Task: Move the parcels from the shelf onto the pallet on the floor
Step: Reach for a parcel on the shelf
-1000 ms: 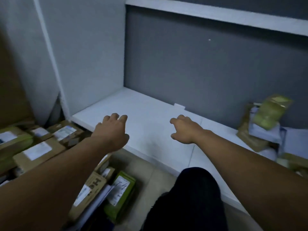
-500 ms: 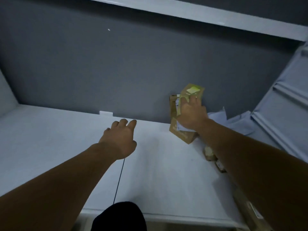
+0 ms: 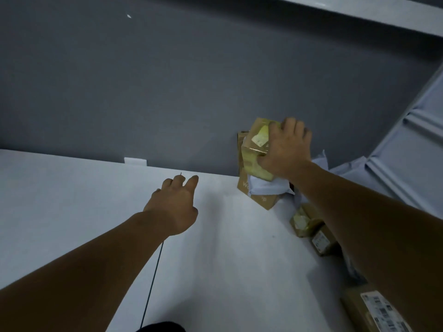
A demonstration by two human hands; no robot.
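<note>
While the shelf (image 3: 72, 212) carries the pile (image 3: 261, 198) at its back-right corner, my right hand (image 3: 286, 152) grips the top parcel (image 3: 255, 152), yellow-taped; prob best to lift straight up so the pile doesn't slide. Left hand (image 3: 176, 204) hangs loose over the shelf, holding nothing. Pallet's out of view, labels (image 3: 378, 310) unreadable & my right arm (image 3: 359, 224) hides pt of the pile.

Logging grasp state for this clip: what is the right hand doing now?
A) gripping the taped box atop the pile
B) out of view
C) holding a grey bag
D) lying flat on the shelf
A: the right hand curls round the taped box; the left hand is empty over the shelf.
</note>
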